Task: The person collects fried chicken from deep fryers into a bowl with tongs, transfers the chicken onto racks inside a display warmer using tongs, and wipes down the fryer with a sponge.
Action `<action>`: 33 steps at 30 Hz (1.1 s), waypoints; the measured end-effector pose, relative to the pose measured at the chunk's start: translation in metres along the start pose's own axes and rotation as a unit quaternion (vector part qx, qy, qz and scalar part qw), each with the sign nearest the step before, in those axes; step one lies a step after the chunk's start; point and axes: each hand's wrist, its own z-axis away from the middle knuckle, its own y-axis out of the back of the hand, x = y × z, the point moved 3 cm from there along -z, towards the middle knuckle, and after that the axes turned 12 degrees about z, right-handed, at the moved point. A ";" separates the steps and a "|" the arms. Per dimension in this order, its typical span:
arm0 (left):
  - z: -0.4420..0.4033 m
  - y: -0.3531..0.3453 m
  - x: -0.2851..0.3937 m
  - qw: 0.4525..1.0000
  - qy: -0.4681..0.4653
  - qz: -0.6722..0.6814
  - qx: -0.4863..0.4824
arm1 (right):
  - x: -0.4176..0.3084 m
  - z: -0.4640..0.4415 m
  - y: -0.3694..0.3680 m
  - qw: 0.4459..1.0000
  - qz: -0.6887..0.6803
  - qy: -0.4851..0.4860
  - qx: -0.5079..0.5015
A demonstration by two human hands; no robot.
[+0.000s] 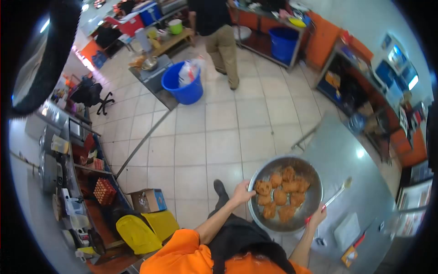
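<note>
A large round metal bowl (320, 185) is in front of me, level with the left side of the steel table (360, 160). Several golden-brown fried pieces (280, 197), which look like breaded chicken, lie inside it. My left hand (243, 192) is closed on the bowl's left rim. At the bowl's right edge, my right hand (317, 216) is closed around the red handle of a long metal utensil (336, 193). The utensil's pale tip points away over the table; whether it is a spoon or tongs is unclear. That hand is also close against the rim.
On the table lie a clear plastic container (346, 231) and a red-handled tool (359, 241). A person (221, 41) stands ahead beside a blue bin (182, 84). Left of me are a yellow bin (139, 234), a cardboard box (148, 200) and shelves with egg trays (104, 191).
</note>
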 end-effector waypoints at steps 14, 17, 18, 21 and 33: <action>-0.148 0.229 0.133 0.995 0.002 0.100 -0.008 | -0.250 0.039 -0.214 0.991 -0.066 0.099 -0.058; -0.199 0.249 0.147 0.990 -0.050 0.133 0.021 | -0.287 0.015 -0.276 0.982 -0.150 0.101 -0.056; -0.218 0.258 0.152 0.985 -0.092 0.140 0.029 | -0.297 0.003 -0.305 0.982 -0.153 0.094 -0.054; -0.305 0.289 0.166 0.994 0.014 0.103 -0.018 | -0.347 -0.014 -0.360 0.996 0.022 0.072 -0.050; -0.564 0.408 0.223 0.980 0.013 0.151 0.129 | -0.539 -0.155 -0.682 0.978 -0.045 0.112 -0.171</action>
